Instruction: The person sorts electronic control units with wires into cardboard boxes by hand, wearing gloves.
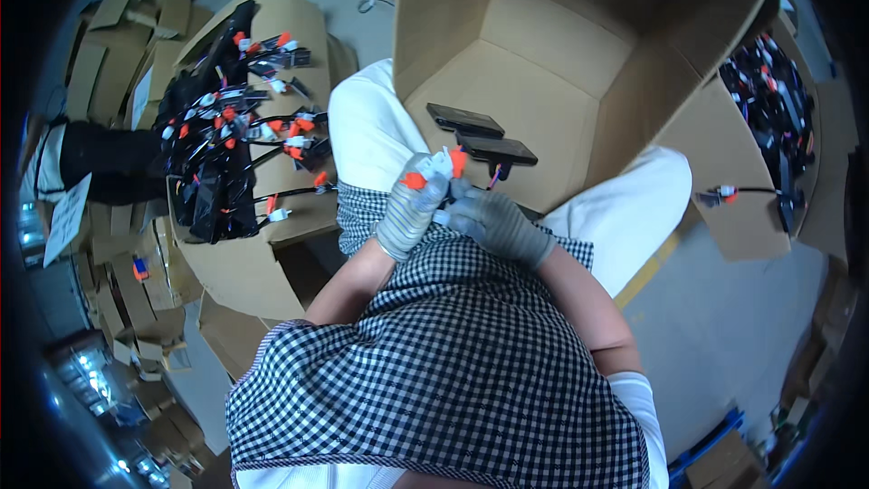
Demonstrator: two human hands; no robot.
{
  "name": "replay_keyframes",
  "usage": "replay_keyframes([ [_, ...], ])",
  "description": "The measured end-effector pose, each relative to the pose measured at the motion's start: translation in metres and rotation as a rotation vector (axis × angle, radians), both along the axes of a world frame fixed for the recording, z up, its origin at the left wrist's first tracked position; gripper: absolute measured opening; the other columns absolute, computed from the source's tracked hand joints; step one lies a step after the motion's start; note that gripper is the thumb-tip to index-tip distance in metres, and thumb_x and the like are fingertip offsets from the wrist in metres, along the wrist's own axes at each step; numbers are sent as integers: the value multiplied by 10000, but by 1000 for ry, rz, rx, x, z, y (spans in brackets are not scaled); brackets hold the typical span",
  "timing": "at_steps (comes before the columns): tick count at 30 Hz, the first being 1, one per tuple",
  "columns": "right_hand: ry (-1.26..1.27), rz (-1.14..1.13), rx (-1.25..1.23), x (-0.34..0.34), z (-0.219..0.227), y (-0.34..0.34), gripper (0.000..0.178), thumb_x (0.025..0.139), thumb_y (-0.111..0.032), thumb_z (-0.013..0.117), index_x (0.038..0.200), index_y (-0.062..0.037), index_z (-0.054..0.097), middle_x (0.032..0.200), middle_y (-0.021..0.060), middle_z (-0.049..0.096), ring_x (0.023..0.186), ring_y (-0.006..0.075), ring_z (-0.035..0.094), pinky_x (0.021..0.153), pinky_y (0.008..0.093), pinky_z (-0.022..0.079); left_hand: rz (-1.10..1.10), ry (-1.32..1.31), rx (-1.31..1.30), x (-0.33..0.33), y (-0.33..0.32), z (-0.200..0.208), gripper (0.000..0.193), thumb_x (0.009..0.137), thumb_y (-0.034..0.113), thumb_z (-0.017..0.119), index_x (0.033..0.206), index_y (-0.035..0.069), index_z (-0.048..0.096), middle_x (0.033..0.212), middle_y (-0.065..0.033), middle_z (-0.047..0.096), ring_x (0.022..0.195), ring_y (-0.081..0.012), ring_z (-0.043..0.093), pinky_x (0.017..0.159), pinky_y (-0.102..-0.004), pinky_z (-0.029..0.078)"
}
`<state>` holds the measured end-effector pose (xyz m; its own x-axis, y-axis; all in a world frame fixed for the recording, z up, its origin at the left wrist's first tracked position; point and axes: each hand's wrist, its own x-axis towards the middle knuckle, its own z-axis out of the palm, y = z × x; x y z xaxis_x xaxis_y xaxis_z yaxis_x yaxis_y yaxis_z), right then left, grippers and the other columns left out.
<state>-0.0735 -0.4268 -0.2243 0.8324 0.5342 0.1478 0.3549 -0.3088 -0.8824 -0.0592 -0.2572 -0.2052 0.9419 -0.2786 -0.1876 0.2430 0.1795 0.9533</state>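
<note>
Checked cloth apron [453,353], striped-gloved hands [410,217] [498,225], angular plastic connectors [439,165]

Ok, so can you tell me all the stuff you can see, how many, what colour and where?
big box: one, brown, open between the knees
flat parts: two, black, near side of that box
plugs: several, orange and white, at the hands
left pile: too many to count, black with orange and white plugs, on cardboard
right pile: uncountable, mostly black, in a brown box
other boxes: many, brown, far left
sheet: one, white, far left
floor: one, grey, yellow line at right
apron: one, black-and-white checked, on the person
trousers: one pair, white, both sides
hands: two, grey-gloved, centre; left hand holding plugs, right hand beside it
</note>
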Motion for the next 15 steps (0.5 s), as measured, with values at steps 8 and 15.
replay_keyframes([
  [8,358,-180,319,-4,23,-33,196,827,-216,587,869,-29,624,749,48,592,612,162,531,591,282,456,56,-26,188,-8,7,0,279,855,239,655,1048,44,602,841,-6,582,759,-90,526,671,-219,435],
  [15,795,-180,558,0,36,-30,249,901,-254,496,865,-59,647,603,1,487,518,69,430,494,221,355,65,-587,734,-5,6,4,282,763,55,662,1045,81,660,871,-80,668,735,-194,641,661,-266,494],
])
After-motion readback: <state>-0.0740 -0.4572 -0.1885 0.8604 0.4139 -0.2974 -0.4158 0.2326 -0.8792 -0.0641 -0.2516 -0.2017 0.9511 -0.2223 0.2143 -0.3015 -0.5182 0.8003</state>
